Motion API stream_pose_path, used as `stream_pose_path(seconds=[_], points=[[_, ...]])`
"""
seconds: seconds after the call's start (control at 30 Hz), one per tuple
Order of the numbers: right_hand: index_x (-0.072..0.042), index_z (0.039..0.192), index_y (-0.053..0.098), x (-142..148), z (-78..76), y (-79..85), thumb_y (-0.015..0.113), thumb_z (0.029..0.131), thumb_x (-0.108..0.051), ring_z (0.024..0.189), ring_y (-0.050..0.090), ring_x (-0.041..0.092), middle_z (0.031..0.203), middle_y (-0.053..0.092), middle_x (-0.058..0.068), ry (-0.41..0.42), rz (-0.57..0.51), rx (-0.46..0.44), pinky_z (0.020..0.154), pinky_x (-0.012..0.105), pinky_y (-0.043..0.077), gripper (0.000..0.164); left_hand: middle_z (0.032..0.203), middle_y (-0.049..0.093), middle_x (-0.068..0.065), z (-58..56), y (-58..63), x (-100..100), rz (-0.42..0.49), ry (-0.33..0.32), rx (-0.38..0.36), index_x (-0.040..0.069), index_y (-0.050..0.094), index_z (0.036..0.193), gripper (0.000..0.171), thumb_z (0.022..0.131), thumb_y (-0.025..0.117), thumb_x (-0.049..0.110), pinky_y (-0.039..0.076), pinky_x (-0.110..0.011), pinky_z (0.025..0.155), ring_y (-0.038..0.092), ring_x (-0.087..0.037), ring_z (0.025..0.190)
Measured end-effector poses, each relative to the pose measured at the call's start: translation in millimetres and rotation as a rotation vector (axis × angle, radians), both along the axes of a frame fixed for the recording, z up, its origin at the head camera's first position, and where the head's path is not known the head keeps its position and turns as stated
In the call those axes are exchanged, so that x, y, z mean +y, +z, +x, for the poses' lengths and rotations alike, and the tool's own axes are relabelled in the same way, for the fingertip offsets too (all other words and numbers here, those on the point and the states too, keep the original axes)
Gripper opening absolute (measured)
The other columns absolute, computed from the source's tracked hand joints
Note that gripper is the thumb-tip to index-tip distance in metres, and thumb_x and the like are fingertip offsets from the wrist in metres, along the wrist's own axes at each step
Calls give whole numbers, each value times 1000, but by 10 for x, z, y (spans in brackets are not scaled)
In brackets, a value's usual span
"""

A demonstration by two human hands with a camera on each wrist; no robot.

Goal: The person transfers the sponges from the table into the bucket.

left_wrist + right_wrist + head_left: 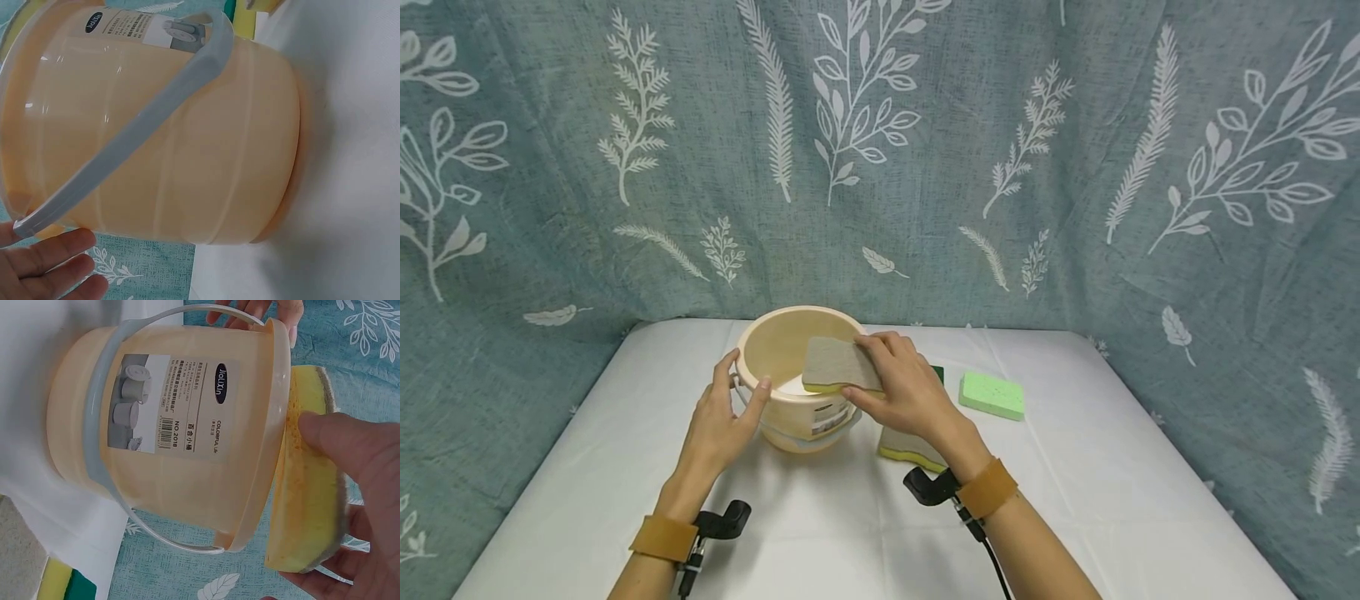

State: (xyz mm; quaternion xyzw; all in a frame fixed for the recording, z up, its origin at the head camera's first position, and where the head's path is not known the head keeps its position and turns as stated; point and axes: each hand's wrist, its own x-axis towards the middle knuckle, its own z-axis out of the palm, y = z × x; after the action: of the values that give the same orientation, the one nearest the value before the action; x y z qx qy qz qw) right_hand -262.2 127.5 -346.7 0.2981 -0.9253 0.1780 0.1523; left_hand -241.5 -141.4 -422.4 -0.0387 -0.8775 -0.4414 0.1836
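Observation:
My right hand pinches a yellow sponge with a grey scouring side, thumb on the yellow foam and fingers on the grey side. It is held over the near right rim of a cream plastic bucket, its yellow side facing the bucket in the right wrist view. At the bucket's left rim my left hand grips the edge, thumb at the front and fingers round the side. The bucket stands upright, its grey handle hanging down across the labelled front.
Right of the bucket lies another grey-and-yellow sponge, partly behind my right hand. A dark green scouring pad on a yellow sponge is beside it. Farther right sits a light green sponge. A patterned curtain surrounds the white table.

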Motion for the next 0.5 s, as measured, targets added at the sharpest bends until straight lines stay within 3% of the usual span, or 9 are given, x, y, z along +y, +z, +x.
stream_pose_path(seconds=[0.5], points=[[-8,148,50,-37,16,19,72,94,-45,130,51,30,142,53,14,-1,8,6,103,50,46,69,139,55,-35,-16,-10,-20,2,-5,-3,9,25,161,78,103,51,54,44,-67,97,55,-52,124]])
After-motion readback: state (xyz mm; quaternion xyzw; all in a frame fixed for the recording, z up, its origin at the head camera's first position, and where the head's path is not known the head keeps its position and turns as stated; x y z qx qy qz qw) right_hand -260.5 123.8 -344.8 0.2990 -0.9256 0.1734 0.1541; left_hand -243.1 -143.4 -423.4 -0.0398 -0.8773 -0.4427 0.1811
